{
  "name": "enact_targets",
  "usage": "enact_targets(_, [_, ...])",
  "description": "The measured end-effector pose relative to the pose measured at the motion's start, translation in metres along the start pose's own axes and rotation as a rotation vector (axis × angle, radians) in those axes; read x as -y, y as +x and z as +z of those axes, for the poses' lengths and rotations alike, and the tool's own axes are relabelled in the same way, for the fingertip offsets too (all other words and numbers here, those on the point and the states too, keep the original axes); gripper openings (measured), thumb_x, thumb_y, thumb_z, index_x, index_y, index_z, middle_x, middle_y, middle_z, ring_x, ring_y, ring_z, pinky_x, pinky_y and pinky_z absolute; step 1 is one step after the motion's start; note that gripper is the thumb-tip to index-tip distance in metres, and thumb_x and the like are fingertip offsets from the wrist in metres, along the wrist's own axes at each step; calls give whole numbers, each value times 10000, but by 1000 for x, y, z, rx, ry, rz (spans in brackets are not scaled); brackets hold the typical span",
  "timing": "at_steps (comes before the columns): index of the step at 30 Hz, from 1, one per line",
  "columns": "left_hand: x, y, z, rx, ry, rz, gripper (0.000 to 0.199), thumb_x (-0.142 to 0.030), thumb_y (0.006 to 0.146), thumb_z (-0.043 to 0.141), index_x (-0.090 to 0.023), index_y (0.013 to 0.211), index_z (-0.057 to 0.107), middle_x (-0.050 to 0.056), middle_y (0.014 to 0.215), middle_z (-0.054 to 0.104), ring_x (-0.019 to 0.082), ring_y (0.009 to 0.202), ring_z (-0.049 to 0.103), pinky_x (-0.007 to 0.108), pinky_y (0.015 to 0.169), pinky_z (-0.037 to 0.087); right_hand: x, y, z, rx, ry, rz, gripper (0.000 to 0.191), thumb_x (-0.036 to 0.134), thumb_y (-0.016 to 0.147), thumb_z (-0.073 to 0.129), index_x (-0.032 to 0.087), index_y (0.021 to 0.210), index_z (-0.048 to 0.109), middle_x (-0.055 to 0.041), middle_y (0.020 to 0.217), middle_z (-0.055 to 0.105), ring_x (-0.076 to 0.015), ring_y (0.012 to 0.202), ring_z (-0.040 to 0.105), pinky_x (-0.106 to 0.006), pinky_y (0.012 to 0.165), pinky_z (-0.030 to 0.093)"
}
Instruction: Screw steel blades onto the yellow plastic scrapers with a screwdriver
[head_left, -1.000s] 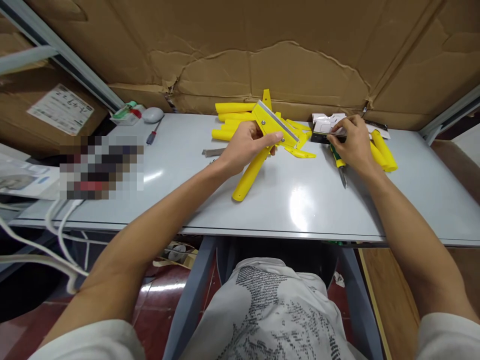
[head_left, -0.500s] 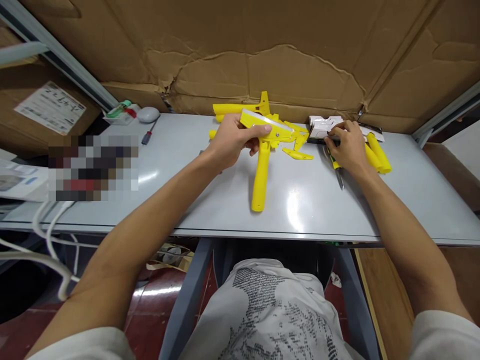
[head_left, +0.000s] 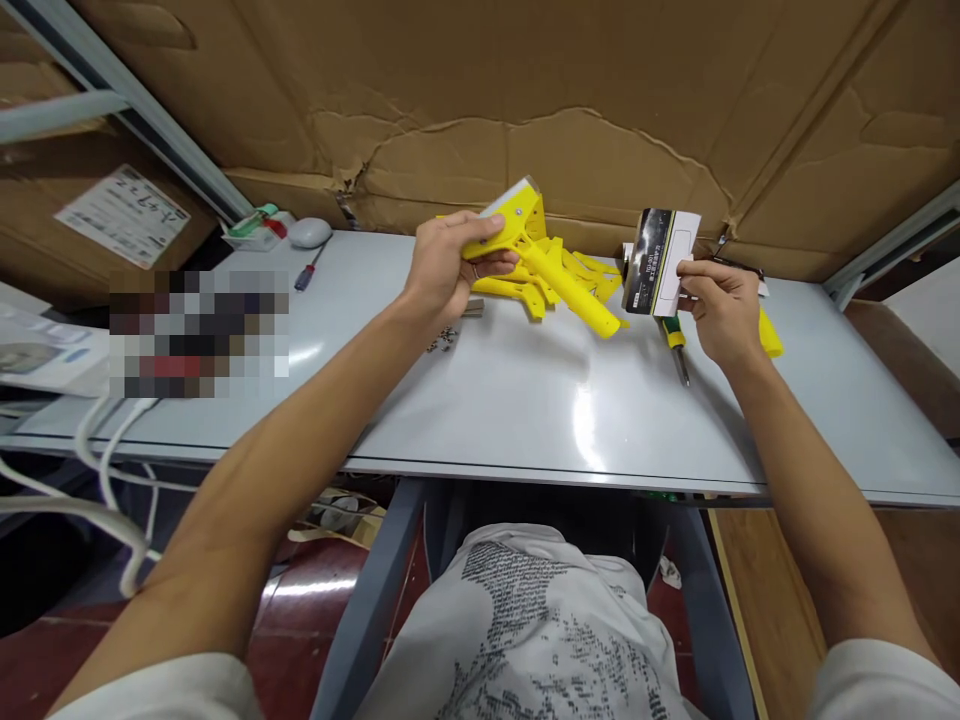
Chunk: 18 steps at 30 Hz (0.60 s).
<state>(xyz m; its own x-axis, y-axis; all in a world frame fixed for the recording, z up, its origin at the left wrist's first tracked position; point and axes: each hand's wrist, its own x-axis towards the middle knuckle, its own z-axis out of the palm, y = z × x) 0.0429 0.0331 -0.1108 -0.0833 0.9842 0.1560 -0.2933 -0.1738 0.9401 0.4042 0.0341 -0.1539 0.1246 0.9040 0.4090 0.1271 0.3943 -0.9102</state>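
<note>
My left hand [head_left: 465, 258] is closed around the head of a yellow scraper [head_left: 568, 280], with the metal blade edge at its top and the handle pointing down to the right. Between the fingers and thumb of my right hand [head_left: 720, 303] is a black-and-white printed card [head_left: 660, 262], held up off the table. Behind and below the scraper lies a pile of yellow plastic parts [head_left: 559, 262]. Under the card, a screwdriver with a green and yellow handle [head_left: 675, 338] rests on the table.
Small screws [head_left: 444, 340] lie by my left wrist. Another yellow handle piece [head_left: 770, 335] is behind my right hand. A small screwdriver [head_left: 304, 277], a white mouse-like object [head_left: 310, 233] and a clear box [head_left: 259, 230] stand at the left. Cardboard [head_left: 480, 60] backs the table [head_left: 510, 420].
My right hand has lifted the card from the stack at the back right and brought it toward me. My left hand has turned the scraper so its handle swings from downward to the right.
</note>
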Motion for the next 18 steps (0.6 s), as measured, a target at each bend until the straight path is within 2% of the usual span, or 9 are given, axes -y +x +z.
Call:
enact_targets(3, [4,7,-6,-61,-52,41,369,-349,870,1001,-232,782,663,4,814,785,153,751,820,243,726,738,10,-6,5,26,91,30,233,447,735,996,313,872,863,-11,906,790,-196,731,721,-383,610,667])
enact_targets(6, [9,12,-10,-108,-74,63,344,-364,884,978,-238,803,669,15,897,816,155,817,842,242,795,749,20,-10,9,51,118,41,275,487,711,1038,307,829,866,-8,861,779,-175,697,701,-337,553,638])
enact_targets(13, [14,18,-16,-142,-121,92,369,-435,827,1005,-266,830,677,5,969,844,178,957,859,260,888,758,26,-14,13,58,193,99,262,433,670,1041,313,822,864,18,797,762,-155,627,676,-330,531,668])
enact_targets(16, [14,16,-15,-130,-88,97,410,-482,806,1013,-278,816,658,1,966,845,195,1025,864,268,906,754,24,-15,15,63,176,93,320,476,633,1093,305,810,890,-4,827,808,-171,649,713,-325,506,674])
enact_targets(18, [15,15,-15,-100,-85,111,474,-524,791,1031,-276,796,627,-3,927,831,197,1007,868,283,906,755,21,-16,15,60,166,92,367,528,607,1115,302,800,900,-15,842,829,-190,666,739,-338,503,689])
